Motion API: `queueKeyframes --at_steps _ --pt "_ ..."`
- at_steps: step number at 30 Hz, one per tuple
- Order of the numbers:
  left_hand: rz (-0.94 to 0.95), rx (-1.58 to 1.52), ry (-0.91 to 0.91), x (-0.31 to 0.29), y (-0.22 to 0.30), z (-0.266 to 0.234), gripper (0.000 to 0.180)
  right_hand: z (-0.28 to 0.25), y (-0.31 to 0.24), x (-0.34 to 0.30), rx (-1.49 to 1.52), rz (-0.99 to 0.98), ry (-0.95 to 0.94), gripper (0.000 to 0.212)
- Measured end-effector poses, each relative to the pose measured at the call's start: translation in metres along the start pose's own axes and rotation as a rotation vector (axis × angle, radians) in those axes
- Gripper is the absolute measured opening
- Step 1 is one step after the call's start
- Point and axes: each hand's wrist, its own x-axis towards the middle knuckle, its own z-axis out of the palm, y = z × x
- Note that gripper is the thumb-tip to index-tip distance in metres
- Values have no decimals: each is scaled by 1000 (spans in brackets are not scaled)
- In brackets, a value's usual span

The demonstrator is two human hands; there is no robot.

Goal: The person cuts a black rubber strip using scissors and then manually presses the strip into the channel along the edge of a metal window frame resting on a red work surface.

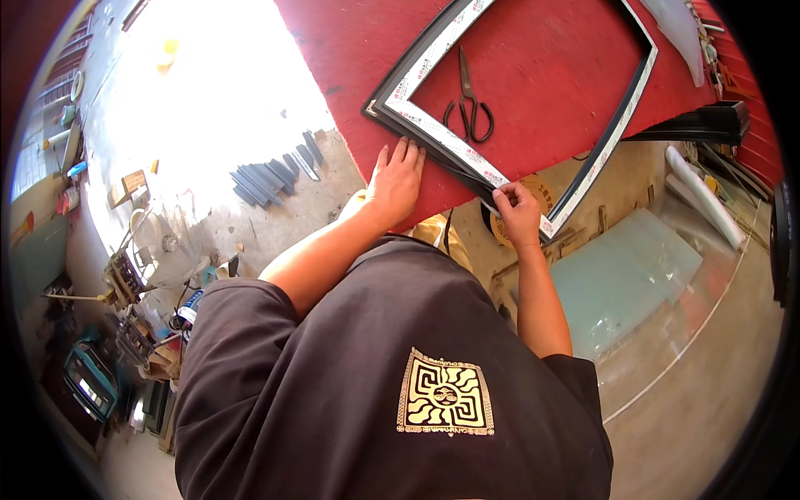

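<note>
A window frame (533,174), dark with white printed protective film on its face, lies on a red-covered table (533,75) and juts past the near edge. My left hand (396,177) rests on the near bar close to the left corner, fingers stretched out. Along that bar's outer side runs a thin dark strip (462,171). Near the right end of the bar, my right hand (518,208) pinches this strip between thumb and fingers; its tip is hidden by them. Dark-handled scissors (469,104) lie inside the frame, blades pointing away from me.
Several short grey profile pieces (265,182) lie on the floor at the left. To the right, a glass pane (621,279) lies low beside a white roll (704,196). Black profiles (696,125) stick out past the table's right side. Tools and machines (125,279) crowd the far left.
</note>
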Motion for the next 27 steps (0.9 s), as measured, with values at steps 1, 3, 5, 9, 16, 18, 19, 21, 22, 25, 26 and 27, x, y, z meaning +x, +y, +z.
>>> queueKeyframes --at_steps 1,3,5,9,16,18,19,21,22,25,26,27 --pt "-3 -4 7 0 -1 0 70 -1 -3 -4 -20 -43 -32 19" --pt "3 -9 17 2 -3 -1 71 1 -8 -12 -54 -56 -35 19" --pt "-3 -73 48 3 -5 -1 66 7 -12 -21 -112 -103 -28 19" --pt "58 -140 112 0 -3 1 63 20 -17 -33 -151 -139 22 23" --pt "100 -40 134 0 -6 8 63 38 -25 -41 -116 -174 71 22" --pt "102 -26 94 0 -6 8 63 46 -29 -40 -143 -244 98 23" --pt "108 -25 94 1 -5 8 63 49 -30 -39 -172 -318 118 24" --pt "82 -98 115 0 -2 10 64 56 -27 -38 -233 -325 102 30" --pt "86 -98 112 0 0 11 64 60 -26 -38 -281 -368 125 32" --pt "127 -116 138 0 8 11 65 62 -21 -36 -381 -465 167 36" --pt "111 -114 98 0 9 5 65 62 -18 -36 -431 -520 191 36" --pt "96 -112 58 1 10 2 65 63 -15 -36 -432 -515 190 36"
